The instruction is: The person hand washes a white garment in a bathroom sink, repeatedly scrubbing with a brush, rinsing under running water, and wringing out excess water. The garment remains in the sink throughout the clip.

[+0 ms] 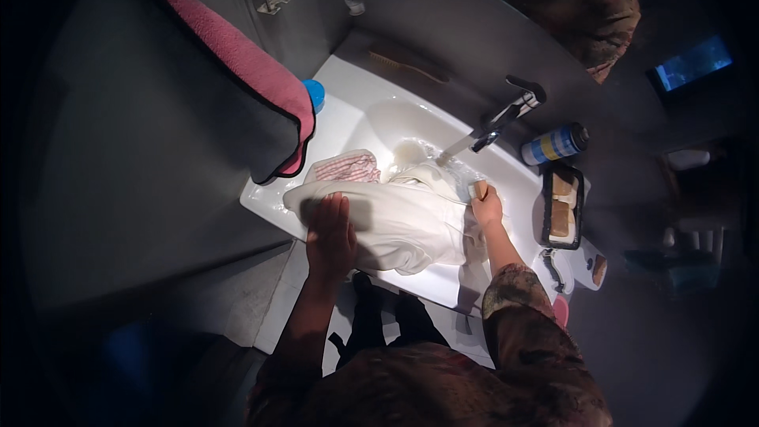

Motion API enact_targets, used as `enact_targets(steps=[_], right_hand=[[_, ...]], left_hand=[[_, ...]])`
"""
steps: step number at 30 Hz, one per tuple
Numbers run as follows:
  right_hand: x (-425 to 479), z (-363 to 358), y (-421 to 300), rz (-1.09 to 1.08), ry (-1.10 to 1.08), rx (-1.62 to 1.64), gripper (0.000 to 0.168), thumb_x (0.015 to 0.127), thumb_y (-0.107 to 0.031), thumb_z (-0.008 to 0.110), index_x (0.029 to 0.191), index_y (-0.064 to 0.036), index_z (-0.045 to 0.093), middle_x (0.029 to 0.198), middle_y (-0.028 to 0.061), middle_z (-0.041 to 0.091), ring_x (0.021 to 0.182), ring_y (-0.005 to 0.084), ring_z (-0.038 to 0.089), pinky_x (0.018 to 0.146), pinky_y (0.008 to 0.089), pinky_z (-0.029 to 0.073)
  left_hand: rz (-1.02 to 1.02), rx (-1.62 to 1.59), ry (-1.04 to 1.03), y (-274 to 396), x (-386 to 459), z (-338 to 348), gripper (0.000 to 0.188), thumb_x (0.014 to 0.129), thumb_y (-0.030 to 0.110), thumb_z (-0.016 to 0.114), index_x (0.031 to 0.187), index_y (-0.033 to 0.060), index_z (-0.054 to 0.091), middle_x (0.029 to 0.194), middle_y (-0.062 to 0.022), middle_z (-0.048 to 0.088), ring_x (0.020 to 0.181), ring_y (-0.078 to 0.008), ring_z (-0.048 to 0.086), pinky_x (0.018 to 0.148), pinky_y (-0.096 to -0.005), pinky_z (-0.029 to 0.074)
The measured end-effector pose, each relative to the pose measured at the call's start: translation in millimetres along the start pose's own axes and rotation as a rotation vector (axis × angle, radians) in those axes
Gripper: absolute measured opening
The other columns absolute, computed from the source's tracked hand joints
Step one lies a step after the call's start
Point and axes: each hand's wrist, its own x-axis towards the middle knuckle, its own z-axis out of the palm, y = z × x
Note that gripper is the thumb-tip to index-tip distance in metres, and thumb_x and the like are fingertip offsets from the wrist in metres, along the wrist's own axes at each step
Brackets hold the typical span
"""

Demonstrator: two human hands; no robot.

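Note:
A white cloth garment (pixel 409 219) lies bunched over the front edge and basin of a white sink (pixel 379 107). My left hand (pixel 330 231) rests flat on its left part, fingers extended, gripping nothing. My right hand (pixel 487 207) is closed around a small light-brown block, perhaps soap or a brush (pixel 479 190), over the right side of the basin. Water runs from the chrome faucet (pixel 504 115) onto the garment's far edge. A piece of red-and-white striped fabric (pixel 350 167) lies beyond my left hand. Foamy water shows in the basin.
A pink towel with black edging (pixel 237 62) hangs at the left, near a blue round lid (pixel 314 95). Behind the sink lies a wooden brush or comb (pixel 409 65). At the right are a blue can (pixel 555 143), a black tray of soap bars (pixel 562 207) and a pink object (pixel 560 310).

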Motion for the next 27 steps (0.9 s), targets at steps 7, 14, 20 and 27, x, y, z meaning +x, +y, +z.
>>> enact_targets(steps=[7, 14, 20, 27], right_hand=[[-64, 5, -118, -0.672, -0.261, 0.397, 0.029, 0.069, 0.000, 0.063, 0.096, -0.006, 0.055, 0.089, 0.0146, 0.058, 0.085, 0.0327, 0.057, 0.077, 0.0384, 0.047], [-81, 48, -169, -1.411, -0.579, 0.453, 0.025, 0.068, -0.001, 0.060, 0.091, -0.012, 0.057, 0.092, 0.0079, 0.058, 0.091, 0.0301, 0.054, 0.083, 0.0403, 0.042], [-46, 27, -60, -1.229, -0.740, 0.065, 0.024, 0.059, 0.000, 0.062, 0.077, -0.013, 0.053, 0.079, 0.0039, 0.057, 0.083, 0.0290, 0.055, 0.075, 0.0411, 0.040], [-78, 66, -183, -1.371, -0.562, 0.426, 0.024, 0.070, -0.004, 0.061, 0.092, -0.013, 0.057, 0.096, 0.0091, 0.060, 0.099, 0.0330, 0.055, 0.087, 0.0442, 0.042]], left_hand=[[-0.233, -0.031, -0.040, -10, -11, -9, 0.048, 0.088, 0.009, 0.054, 0.134, 0.0038, 0.047, 0.144, -0.0197, 0.041, 0.138, -0.0378, 0.033, 0.113, -0.0530, 0.024], [-0.392, 0.225, -0.213, -11, 15, -3, 0.044, 0.098, 0.023, 0.046, 0.142, 0.0182, 0.044, 0.155, -0.0096, 0.029, 0.145, -0.0340, 0.020, 0.115, -0.0559, 0.011], [-0.455, 0.293, -0.214, -17, 0, -7, 0.044, 0.099, 0.023, 0.044, 0.143, 0.0172, 0.044, 0.156, -0.0100, 0.026, 0.146, -0.0325, 0.018, 0.116, -0.0531, 0.012], [-0.370, 0.257, -0.211, -14, 17, 4, 0.044, 0.099, 0.025, 0.044, 0.143, 0.0166, 0.044, 0.156, -0.0105, 0.027, 0.146, -0.0327, 0.018, 0.117, -0.0521, 0.011]])
